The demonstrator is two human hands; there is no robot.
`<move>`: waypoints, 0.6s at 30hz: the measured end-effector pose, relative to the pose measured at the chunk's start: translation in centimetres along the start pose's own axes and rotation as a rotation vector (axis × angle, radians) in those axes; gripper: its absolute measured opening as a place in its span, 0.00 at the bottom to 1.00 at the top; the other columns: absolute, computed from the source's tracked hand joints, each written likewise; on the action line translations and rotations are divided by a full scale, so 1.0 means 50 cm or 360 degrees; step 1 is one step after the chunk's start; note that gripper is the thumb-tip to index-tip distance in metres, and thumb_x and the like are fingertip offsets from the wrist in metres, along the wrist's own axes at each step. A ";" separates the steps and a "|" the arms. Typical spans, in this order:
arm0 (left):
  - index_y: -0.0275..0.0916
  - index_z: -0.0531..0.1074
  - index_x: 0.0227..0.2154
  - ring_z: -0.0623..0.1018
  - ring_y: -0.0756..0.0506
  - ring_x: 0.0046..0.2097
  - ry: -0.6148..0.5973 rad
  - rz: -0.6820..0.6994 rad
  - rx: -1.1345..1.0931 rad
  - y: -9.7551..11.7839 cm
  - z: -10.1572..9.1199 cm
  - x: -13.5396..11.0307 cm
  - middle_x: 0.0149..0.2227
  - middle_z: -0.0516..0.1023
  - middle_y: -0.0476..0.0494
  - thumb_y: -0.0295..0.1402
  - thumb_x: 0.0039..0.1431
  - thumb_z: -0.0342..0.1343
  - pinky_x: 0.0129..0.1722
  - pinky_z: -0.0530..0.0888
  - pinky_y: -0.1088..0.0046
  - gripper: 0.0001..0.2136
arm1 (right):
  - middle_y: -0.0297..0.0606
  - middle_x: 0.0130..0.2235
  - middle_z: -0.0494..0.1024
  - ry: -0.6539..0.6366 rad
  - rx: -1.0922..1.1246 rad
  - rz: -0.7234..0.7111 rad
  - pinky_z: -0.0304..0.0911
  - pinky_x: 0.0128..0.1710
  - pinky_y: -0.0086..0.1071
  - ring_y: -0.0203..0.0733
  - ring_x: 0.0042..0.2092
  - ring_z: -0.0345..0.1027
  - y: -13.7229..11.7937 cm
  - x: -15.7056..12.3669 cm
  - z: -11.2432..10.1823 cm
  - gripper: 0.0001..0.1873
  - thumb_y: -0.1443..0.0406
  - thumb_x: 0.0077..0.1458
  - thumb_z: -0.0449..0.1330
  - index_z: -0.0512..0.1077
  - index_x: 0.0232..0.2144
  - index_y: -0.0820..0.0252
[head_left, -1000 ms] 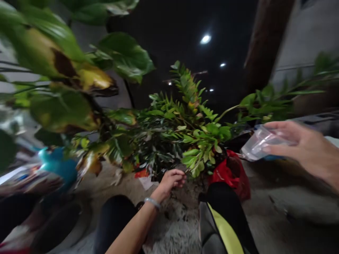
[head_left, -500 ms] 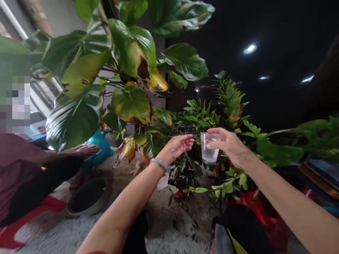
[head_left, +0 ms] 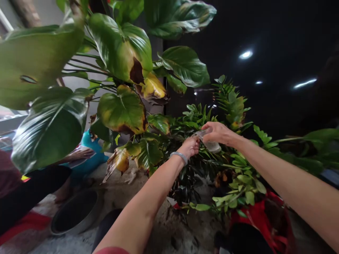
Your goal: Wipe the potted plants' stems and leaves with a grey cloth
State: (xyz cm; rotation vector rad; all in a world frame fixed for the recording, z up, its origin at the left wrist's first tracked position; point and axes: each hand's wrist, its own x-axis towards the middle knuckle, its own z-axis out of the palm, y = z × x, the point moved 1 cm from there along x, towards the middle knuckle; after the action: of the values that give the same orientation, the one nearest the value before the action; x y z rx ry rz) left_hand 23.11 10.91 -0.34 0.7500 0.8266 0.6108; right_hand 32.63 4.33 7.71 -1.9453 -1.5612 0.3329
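My right hand [head_left: 218, 133] grips a clear plastic cup [head_left: 210, 144] with a little water in it, tilted with its mouth toward the left over a low green plant [head_left: 212, 165]. My left hand [head_left: 191, 146], with a pale bracelet on the wrist, reaches up to the cup's mouth with its fingers curled at the rim. Both hands hover above the dense small-leaved foliage at the middle of the view.
A tall plant with big yellowing leaves [head_left: 123, 109] overhangs the left. A red bag or pot [head_left: 267, 215] sits at lower right. A grey metal bowl [head_left: 75, 211] lies on the floor at lower left. Another person's hand [head_left: 79, 153] rests by a teal container [head_left: 88, 160].
The cup has gone from upright to tilted leftward and a little lower over the plant. My left hand closed in and now touches the cup's mouth.
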 end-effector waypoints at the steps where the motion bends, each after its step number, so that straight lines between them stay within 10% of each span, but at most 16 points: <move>1: 0.38 0.60 0.16 0.50 0.58 0.12 0.0034 0.0030 0.0045 0.001 0.002 -0.005 0.11 0.54 0.59 0.29 0.62 0.51 0.13 0.47 0.82 0.18 | 0.31 0.26 0.73 0.0062 0.0218 0.0084 0.59 0.29 0.32 0.42 0.31 0.67 0.008 -0.003 0.003 0.19 0.66 0.28 0.64 0.73 0.31 0.57; 7: 0.36 0.69 0.21 0.63 0.56 0.18 -0.0120 0.0347 0.0181 0.030 -0.020 -0.058 0.18 0.68 0.52 0.35 0.62 0.53 0.21 0.63 0.81 0.15 | 0.29 0.24 0.74 0.0403 0.0978 0.0202 0.61 0.28 0.31 0.39 0.28 0.66 0.054 -0.052 -0.012 0.19 0.67 0.25 0.65 0.72 0.29 0.57; 9: 0.38 0.76 0.32 0.77 0.49 0.34 -0.0308 0.0667 0.0398 0.046 -0.031 -0.091 0.34 0.80 0.43 0.36 0.60 0.55 0.38 0.73 0.73 0.09 | 0.29 0.24 0.75 0.0402 0.1004 0.0224 0.62 0.28 0.32 0.39 0.28 0.67 0.068 -0.070 -0.021 0.19 0.68 0.25 0.66 0.73 0.29 0.56; 12: 0.41 0.78 0.43 0.69 0.40 0.59 -0.0228 0.0914 0.0917 0.045 -0.048 -0.167 0.55 0.76 0.42 0.34 0.55 0.59 0.61 0.62 0.62 0.13 | 0.30 0.25 0.76 0.0388 0.1025 0.0268 0.64 0.30 0.33 0.41 0.29 0.68 0.088 -0.098 -0.022 0.20 0.68 0.25 0.66 0.73 0.29 0.56; 18: 0.55 0.70 0.56 0.64 0.32 0.64 -0.0314 0.0814 0.0817 -0.077 -0.170 -0.329 0.55 0.76 0.46 0.48 0.57 0.56 0.51 0.73 0.55 0.23 | 0.34 0.27 0.79 0.0387 0.1059 0.0348 0.66 0.33 0.38 0.47 0.31 0.72 0.116 -0.166 0.008 0.19 0.65 0.27 0.65 0.73 0.30 0.54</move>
State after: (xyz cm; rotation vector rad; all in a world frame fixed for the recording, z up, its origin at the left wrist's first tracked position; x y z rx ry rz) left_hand 7.99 -0.44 -0.32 1.4939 0.6092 0.7699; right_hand 34.75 -4.07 2.43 -1.5498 -0.9203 0.5952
